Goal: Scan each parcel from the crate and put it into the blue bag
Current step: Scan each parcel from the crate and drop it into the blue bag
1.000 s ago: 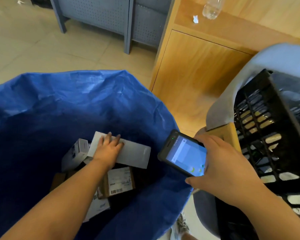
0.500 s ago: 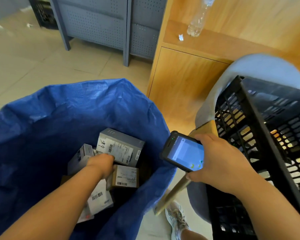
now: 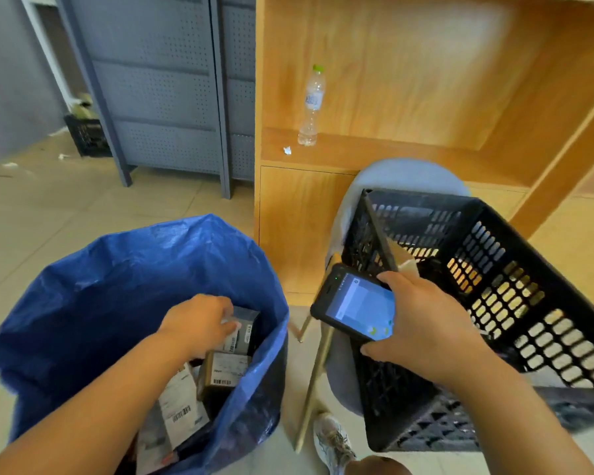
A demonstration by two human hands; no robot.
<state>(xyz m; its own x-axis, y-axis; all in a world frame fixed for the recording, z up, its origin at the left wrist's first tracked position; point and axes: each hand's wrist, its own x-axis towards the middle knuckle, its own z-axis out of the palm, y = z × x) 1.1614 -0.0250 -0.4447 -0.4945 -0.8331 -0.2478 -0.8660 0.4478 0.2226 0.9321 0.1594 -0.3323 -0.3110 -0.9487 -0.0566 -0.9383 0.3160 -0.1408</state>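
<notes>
The blue bag (image 3: 124,286) stands open on the floor at the left, with several labelled parcels inside. My left hand (image 3: 199,323) reaches into it, fingers loosely curled downward over a grey box (image 3: 246,325), gripping nothing that I can see. A brown labelled box (image 3: 223,370) and a white parcel (image 3: 180,402) lie just below. My right hand (image 3: 429,330) grips a black handheld scanner (image 3: 354,308) with its screen lit, beside the black crate (image 3: 501,269). The crate sits tilted on a grey chair (image 3: 405,173). A cardboard parcel (image 3: 403,258) shows inside it.
A wooden shelf unit (image 3: 408,80) stands behind, with a water bottle (image 3: 311,104) on its ledge. Grey perforated metal cabinets (image 3: 168,97) are at the back left, with another black crate (image 3: 86,135) beside them. My shoe (image 3: 333,443) is on the tiled floor between bag and chair.
My left hand has let go of the long box, which now lies in the bag, and has shifted right over the parcels. The view has tilted up. My right hand still holds the scanner.
</notes>
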